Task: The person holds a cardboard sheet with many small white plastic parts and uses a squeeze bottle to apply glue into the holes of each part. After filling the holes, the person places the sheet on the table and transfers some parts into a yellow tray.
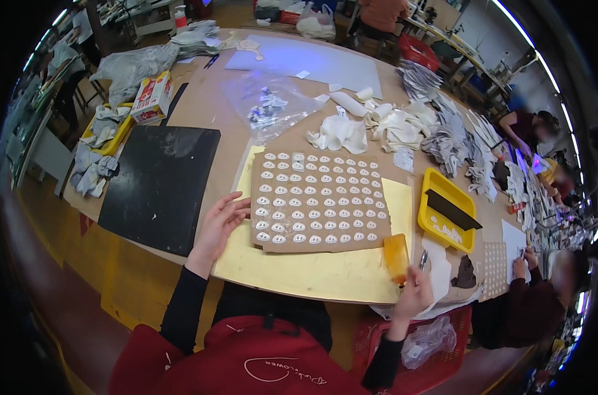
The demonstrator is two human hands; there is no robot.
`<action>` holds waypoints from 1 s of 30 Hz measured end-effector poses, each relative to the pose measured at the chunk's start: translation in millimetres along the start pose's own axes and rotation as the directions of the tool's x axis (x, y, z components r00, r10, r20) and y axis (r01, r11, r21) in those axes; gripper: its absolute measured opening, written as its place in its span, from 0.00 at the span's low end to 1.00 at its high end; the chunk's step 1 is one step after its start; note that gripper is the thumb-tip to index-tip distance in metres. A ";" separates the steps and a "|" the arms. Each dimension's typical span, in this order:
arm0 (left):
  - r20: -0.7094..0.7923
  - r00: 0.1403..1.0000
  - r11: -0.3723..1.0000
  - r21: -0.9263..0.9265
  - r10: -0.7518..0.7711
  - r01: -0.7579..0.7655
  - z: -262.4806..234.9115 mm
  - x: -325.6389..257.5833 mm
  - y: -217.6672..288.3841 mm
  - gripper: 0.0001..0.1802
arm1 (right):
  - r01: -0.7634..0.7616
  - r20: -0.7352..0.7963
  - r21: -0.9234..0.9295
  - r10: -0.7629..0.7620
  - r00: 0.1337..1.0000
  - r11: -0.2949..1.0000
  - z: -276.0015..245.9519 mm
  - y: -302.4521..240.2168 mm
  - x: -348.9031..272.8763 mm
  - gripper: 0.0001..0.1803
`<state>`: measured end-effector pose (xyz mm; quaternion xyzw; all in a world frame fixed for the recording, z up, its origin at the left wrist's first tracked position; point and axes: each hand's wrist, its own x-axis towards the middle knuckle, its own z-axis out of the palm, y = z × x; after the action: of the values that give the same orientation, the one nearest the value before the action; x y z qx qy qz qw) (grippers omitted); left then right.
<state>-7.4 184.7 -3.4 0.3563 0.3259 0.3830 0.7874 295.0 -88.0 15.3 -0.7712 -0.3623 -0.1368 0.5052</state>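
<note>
A brown cardboard sheet (318, 214) lies in front of me, covered with rows of small white rounded pieces, each bearing dark dots. My left hand (221, 224) is at its left edge, fingers stretched out and slightly apart, the tips at the cardboard's side. Off the lower right corner of the sheet, my right hand (414, 293) has its fingers closed at the narrow end of an amber bottle (395, 255). The bottle's wide end points away from me. Beneath the sheet spreads a pale yellow board (299, 275).
On the right stands a yellow tray (428, 209) with white pieces and a dark strip across it. A black board (164, 184) lies left. Farther back are a clear plastic bag (272, 112) and white fabric pieces (338, 133). Another person (532, 296) works at the right.
</note>
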 end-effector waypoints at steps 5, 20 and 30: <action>-0.023 1.000 1.000 0.030 0.001 0.000 -5.2 -0.7 2.7 0.18 | 0.355 0.188 -0.120 -0.330 0.925 0.927 13.6 -31.7 -18.9 0.11; -0.092 0.996 0.997 0.074 -0.002 0.009 12.4 6.7 -2.8 0.20 | 0.060 0.263 -0.326 0.029 0.964 0.943 -32.8 111.6 157.8 0.11; -0.201 0.978 0.978 0.190 -0.049 0.088 12.8 14.0 6.4 0.20 | 0.030 0.621 -0.354 0.211 0.755 0.935 10.2 104.7 194.7 0.10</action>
<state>7.2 195.3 5.3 0.3821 0.4501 0.3544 0.7252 502.7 -20.9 51.8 -0.8630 -0.4469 0.1028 0.2120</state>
